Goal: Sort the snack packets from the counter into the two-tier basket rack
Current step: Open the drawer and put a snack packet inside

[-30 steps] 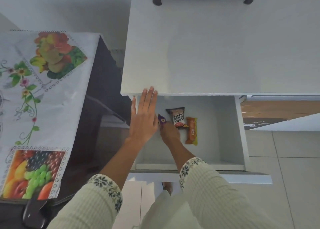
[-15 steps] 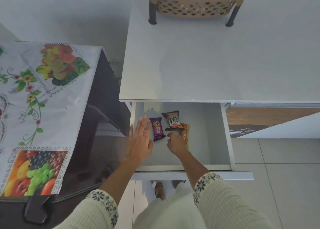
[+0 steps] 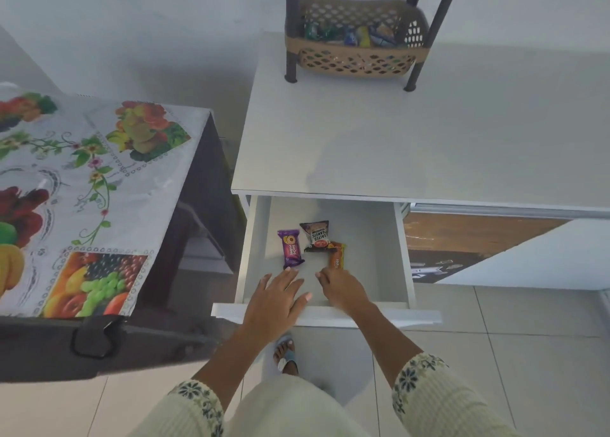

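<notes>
Both hands over the open drawer; three snack packets lie loose inside, none yet lifted.

Left hand (image 3: 277, 299) is spread wide and flat, palm down, above the front edge of the drawer (image 3: 401, 255), fingertips just short of the purple biscuit packet (image 3: 290, 248). Right hand (image 3: 341, 288) is loosely curled, holding nothing, its fingers touching or nearly touching the near end of the orange packet (image 3: 336, 255); cannot tell which. The salted peanuts packet (image 3: 316, 236) lies between the two, its lower corner overlapping the orange one. The two-tier basket rack (image 3: 358, 40) stands at the back of the white table (image 3: 412, 139), lower basket already holding packets. Judged step: picking up from the drawer. Next move calls for pinching a packet, lifting it clear of the drawer, and carrying it well up and back to the rack.
</notes>
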Motion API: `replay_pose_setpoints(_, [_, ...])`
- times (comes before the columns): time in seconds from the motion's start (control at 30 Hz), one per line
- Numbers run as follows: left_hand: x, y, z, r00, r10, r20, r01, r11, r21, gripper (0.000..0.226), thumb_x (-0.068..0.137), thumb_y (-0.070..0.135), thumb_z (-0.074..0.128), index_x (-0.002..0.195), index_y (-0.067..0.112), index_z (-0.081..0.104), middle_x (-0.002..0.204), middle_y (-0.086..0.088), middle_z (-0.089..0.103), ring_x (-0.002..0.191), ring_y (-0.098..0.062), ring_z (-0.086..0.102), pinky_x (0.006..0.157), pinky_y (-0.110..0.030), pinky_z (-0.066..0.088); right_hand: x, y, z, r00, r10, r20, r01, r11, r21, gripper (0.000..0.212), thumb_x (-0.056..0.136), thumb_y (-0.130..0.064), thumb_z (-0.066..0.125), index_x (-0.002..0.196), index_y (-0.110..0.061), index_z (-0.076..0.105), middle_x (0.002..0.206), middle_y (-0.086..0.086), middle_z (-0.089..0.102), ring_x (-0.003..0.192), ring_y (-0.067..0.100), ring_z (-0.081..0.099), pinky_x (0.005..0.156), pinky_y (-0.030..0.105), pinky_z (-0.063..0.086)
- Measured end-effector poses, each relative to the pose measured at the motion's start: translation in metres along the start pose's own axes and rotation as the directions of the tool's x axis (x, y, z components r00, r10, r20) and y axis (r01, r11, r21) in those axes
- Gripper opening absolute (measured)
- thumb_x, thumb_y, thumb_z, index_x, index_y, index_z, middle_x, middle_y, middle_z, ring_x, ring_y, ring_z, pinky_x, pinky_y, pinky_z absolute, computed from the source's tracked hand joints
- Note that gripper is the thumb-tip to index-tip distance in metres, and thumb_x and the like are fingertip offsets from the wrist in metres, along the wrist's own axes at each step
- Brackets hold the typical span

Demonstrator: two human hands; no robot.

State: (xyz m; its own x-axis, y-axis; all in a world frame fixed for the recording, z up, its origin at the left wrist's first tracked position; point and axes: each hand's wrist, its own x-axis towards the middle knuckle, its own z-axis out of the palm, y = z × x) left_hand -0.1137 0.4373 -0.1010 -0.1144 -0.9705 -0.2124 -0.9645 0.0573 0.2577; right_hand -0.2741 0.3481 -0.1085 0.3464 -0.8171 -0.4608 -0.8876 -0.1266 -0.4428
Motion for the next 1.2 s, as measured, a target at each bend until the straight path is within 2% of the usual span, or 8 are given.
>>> replay_pose_setpoints(0.07, [-0.005,0.006,0.0,1.0,0.013,-0.012,-0.012,0.998,0.06,0.06,0.101,0.054,0.018,0.142,0.022,0.049,0.153,0.0,0.041,0.143,-0.018,0.034,0.119,-0.045,0.022,-0.017,0.001,0.001,0.993,-0.033,-0.109,0.029,0.999,-0.039,0.041,0.103,-0.042,0.03,0.106,-0.013,0.059,0.093,0.012,0.066,0.086,0.03,0.065,0.068,0.032,0.043])
replay_pose_setpoints(0.17, [-0.006,0.006,-0.001,0.99,0.023,-0.14,-0.006,0.993,0.12,0.057,0.101,0.048,0.024,0.133,0.017,0.059,0.143,-0.006,0.053,0.137,-0.023,0.045,0.111,-0.051,0.036,-0.039,0.007,0.009,0.934,-0.132,-0.332,0.089,0.986,-0.142,0.042,0.103,-0.044,0.025,0.118,-0.017,0.054,0.098,0.007,0.066,0.087,0.026,0.065,0.069,0.032,0.043])
replay_pose_setpoints(0.23, [-0.005,0.006,0.004,0.977,0.055,-0.205,-0.028,0.991,0.131,0.052,0.101,0.043,0.029,0.133,0.014,0.059,0.143,-0.009,0.053,0.137,-0.025,0.044,0.11,-0.052,0.038,-0.046,0.013,0.015,0.895,-0.2,-0.4,0.086,0.955,-0.285,0.047,0.102,-0.044,0.02,0.126,-0.017,0.051,0.116,0.007,0.064,0.106,0.025,0.062,0.083,0.035,0.047])
replay_pose_setpoints(0.33, [-0.002,0.001,0.017,0.944,0.067,-0.324,-0.021,0.989,0.144,0.051,0.1,0.041,0.035,0.138,0.012,0.054,0.149,-0.012,0.045,0.143,-0.026,0.035,0.113,-0.053,0.031,-0.044,0.015,0.017,0.843,-0.258,-0.472,0.085,0.93,-0.356,0.056,0.101,-0.045,0.012,0.137,-0.017,0.044,0.146,0.01,0.047,0.138,0.028,0.041,0.108,0.047,0.038])
replay_pose_setpoints(0.47, [0.014,-0.005,0.017,0.901,0.099,-0.422,-0.022,0.983,0.183,0.057,0.099,0.039,0.04,0.148,0.01,0.04,0.158,-0.012,0.029,0.149,-0.026,0.02,0.117,-0.054,0.023,-0.03,0.014,0.013,0.83,-0.239,-0.504,0.059,0.936,-0.347,0.06,0.101,-0.049,0.009,0.149,-0.021,0.031,0.16,0.008,0.024,0.149,0.026,0.02,0.116,0.054,0.021])
replay_pose_setpoints(0.7, [0.074,-0.023,0.002,0.914,0.02,-0.405,0.077,0.972,0.222,0.068,0.098,0.047,0.031,0.156,0.014,0.017,0.164,-0.007,0.004,0.152,-0.024,0.0,0.119,-0.056,0.011,0.027,0.016,-0.008,0.736,-0.298,-0.608,0.029,0.911,-0.411,0.063,0.101,-0.055,0.014,0.155,-0.022,0.016,0.164,0.009,0.005,0.152,0.024,0.003,0.118,0.057,0.003])
replay_pose_setpoints(0.97, [0.147,-0.046,-0.014,0.848,0.062,-0.526,0.07,0.971,0.227,0.069,0.102,0.054,0.017,0.157,0.014,0.004,0.165,-0.006,-0.001,0.152,-0.024,0.0,0.12,-0.055,0.006,0.095,0.013,-0.044,0.667,-0.331,-0.668,0.042,0.911,-0.409,0.068,0.1,-0.06,0.015,0.156,-0.023,0.009,0.164,0.008,0.004,0.152,0.024,0.003,0.118,0.058,0.001])
replay_pose_setpoints(1.2, [0.194,-0.06,-0.023,0.774,0.067,-0.63,0.145,0.949,0.28,0.071,0.101,0.057,0.018,0.157,0.015,0.005,0.164,-0.006,-0.004,0.151,-0.024,-0.001,0.113,-0.064,-0.008,0.142,0.015,-0.065,0.577,-0.47,-0.668,0.086,0.849,-0.522,0.066,0.099,-0.06,0.022,0.154,-0.023,0.018,0.163,0.007,0.013,0.151,0.023,0.008,0.118,0.059,0.002])
